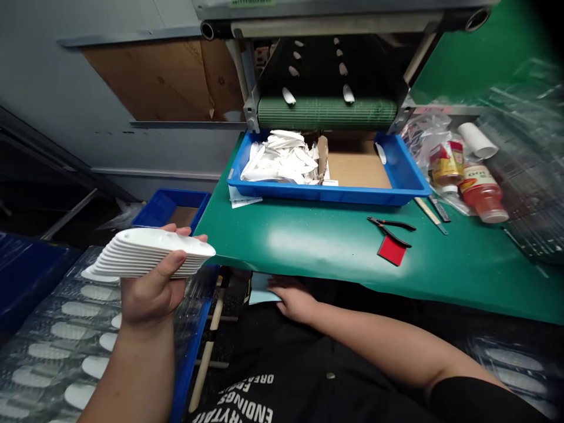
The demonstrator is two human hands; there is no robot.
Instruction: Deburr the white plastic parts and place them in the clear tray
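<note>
Well, from the head view, the left hand (147, 294) is raised at the near left, gripping a neat stack of white curved plastic pieces (152, 252): the thumb presses on the near face and the fingers wrap behind, clamped on the stack, which is held out in the air just off the front corner of the green-topped bench (308, 247). The right hand (293, 298) sits low, below the bench edge, its fingers (275, 283) lying together and nearly flat against a pale blue sheet (261, 288), not closed on anything. On the bench stands a blue tray (326, 194) with a loose heap of white pieces (282, 157) at its left end, beneath a green belt roller (326, 113) carrying more pieces. To the right lie black-handled pliers (390, 229) beside a red square (391, 250), with bottles (482, 194) and a white roll (477, 140) behind. A smaller blue bin (170, 211) stands past the left hand, and clear plastic trays holding white pieces (66, 329) lie beneath it.
</note>
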